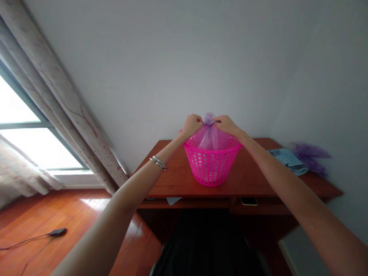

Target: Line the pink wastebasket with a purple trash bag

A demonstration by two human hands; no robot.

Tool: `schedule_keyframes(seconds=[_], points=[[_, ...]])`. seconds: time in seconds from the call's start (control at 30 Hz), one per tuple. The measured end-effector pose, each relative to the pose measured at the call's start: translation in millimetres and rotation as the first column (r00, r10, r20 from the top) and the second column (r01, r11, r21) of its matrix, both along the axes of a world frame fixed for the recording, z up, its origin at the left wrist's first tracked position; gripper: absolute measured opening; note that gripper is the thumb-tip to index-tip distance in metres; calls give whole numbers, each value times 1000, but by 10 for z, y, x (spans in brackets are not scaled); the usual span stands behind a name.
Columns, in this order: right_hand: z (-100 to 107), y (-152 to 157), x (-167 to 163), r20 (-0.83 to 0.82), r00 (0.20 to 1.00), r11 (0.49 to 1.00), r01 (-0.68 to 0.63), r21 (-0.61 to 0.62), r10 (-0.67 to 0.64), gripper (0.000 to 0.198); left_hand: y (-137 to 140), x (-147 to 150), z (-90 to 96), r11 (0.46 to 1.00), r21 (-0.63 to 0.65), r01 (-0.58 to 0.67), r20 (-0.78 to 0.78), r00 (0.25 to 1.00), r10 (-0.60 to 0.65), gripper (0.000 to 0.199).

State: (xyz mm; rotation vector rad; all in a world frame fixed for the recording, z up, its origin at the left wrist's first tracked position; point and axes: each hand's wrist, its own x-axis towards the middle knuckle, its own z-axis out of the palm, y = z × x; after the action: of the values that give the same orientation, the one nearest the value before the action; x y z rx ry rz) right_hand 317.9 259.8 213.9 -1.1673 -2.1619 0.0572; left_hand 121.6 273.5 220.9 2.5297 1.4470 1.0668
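A bright pink plastic basket with a pattern of holes stands upright on the brown wooden desk. Inside it sits a sheer purple plastic bag, its neck gathered into what looks like a knot above the rim. My left hand is closed on the left side of the gathered neck. On the opposite side, my right hand pinches the bag too. The contents of the bag are hidden.
To the right on the desk lie a folded light-blue cloth and a crumpled purple bag. A phone rests on the shelf below the desktop. A black adapter with a cable is on the floor at left, near the curtain.
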Motion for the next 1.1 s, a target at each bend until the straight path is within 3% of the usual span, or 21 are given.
schedule_keyframes(seconds=[0.13, 0.2, 0.3, 0.43, 0.53, 0.63, 0.7, 0.77, 0.87, 1.0, 1.1], points=[[-8, 19, 26, 17, 1000, 1000, 16, -13, -16, 32, 4, 32, -66, 931, -79, 357, 97, 932, -349, 21], [-10, 33, 26, 32, 999, 1000, 21, 9, -21, 29, 4, 45, -88, 905, -77, 417, 94, 907, -410, 29], [-17, 64, 33, 12, 999, 998, 33, 60, -33, 27, 27, 49, -81, 935, -22, 353, 89, 933, -350, 34], [-22, 93, 83, -123, 984, 981, 146, 128, -130, 24, 96, 6, -44, 995, 42, 89, 194, 976, -95, 25], [1, 72, 129, -234, 942, 952, 275, 133, -240, 22, 135, -44, -34, 997, 17, -80, 254, 964, 73, 17], [48, 18, 131, -322, 902, 928, 346, 139, -288, 18, 124, -55, -34, 991, 35, -128, 271, 956, 114, 13], [76, -20, 99, -366, 895, 936, 323, 140, -254, 13, 85, -29, -32, 996, 64, -62, 296, 954, 40, 8], [87, -50, 53, -360, 918, 966, 224, 126, -166, 10, 34, 12, -36, 990, 47, 133, 295, 945, -140, 17], [64, -79, -8, -274, 962, 996, 41, 79, -18, 9, -20, 56, -56, 918, -38, 395, 151, 910, -385, 32], [11, -92, -28, -264, 963, 999, -47, 21, 51, 11, 4, 38, -90, 932, -77, 355, -9, 934, -357, 20], [21, -80, -4, -319, 947, 998, 47, 31, -35, 14, 43, 12, -100, 945, -115, 306, -51, 948, -313, 21]])
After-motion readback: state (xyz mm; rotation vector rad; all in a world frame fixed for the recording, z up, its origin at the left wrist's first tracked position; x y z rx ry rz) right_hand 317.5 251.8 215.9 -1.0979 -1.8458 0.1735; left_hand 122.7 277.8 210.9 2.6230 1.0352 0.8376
